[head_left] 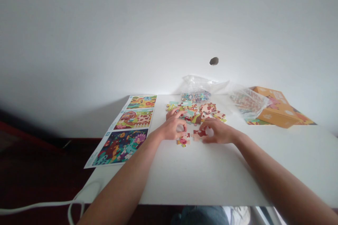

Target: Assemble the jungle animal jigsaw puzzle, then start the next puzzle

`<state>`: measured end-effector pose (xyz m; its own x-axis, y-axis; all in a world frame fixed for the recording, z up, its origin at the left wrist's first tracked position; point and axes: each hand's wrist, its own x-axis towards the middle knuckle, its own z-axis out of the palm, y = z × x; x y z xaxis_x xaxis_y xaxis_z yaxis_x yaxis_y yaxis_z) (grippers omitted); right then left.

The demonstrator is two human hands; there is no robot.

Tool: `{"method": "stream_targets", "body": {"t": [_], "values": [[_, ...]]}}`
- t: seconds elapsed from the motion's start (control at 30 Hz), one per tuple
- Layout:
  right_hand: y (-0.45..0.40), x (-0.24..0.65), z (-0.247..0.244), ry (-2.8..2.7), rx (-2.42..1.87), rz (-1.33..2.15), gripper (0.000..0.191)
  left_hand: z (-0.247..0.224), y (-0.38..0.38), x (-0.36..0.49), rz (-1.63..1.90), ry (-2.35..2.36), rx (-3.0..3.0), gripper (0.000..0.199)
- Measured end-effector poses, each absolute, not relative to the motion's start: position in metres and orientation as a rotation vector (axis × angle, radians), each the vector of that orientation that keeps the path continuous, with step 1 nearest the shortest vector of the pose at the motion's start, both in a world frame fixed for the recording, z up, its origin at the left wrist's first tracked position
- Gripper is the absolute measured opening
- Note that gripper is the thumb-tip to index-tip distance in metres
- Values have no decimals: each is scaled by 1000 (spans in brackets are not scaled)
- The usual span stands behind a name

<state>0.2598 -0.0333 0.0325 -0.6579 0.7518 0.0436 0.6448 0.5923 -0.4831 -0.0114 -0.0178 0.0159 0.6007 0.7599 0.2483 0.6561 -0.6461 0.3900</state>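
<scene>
My left hand (174,126) has its thumb and index finger at a small pink and green puzzle piece group (183,141) on the white table (182,175). To its right, my right hand (215,131) touches a brown and cream puzzle piece (198,135) with thumb and fingertips. A small gap separates the two lots of pieces. Just behind both hands lies a heap of mixed puzzle pieces (196,117), partly covered by my left fingers.
A printed sheet with three pictures (134,119) lies at the left. Clear plastic bags with more pieces (196,96) (248,102) stand at the back, beside an orange box (280,110). A white cable (42,204) hangs at the lower left.
</scene>
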Motion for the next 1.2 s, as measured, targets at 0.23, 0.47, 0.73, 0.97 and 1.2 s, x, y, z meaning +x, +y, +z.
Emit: {"method": "stream_targets", "body": {"t": [0.23, 0.47, 0.73, 0.97, 1.2], "values": [[-32, 259, 34, -2589, -1089, 729, 26, 15, -17, -10, 517, 1148, 2561, 7], [-33, 258, 31, -2605, -1132, 686, 34, 19, -19, -9, 464, 1179, 2547, 7], [-38, 247, 25, -2565, -1153, 572, 34, 14, -16, -11, 458, 1173, 2559, 8], [-41, 238, 24, -2492, -1025, 556, 36, 15, -17, -10, 461, 1178, 2558, 7], [-43, 225, 15, -2525, -1055, 518, 36, 13, -16, -10, 450, 1190, 2581, 8]]}}
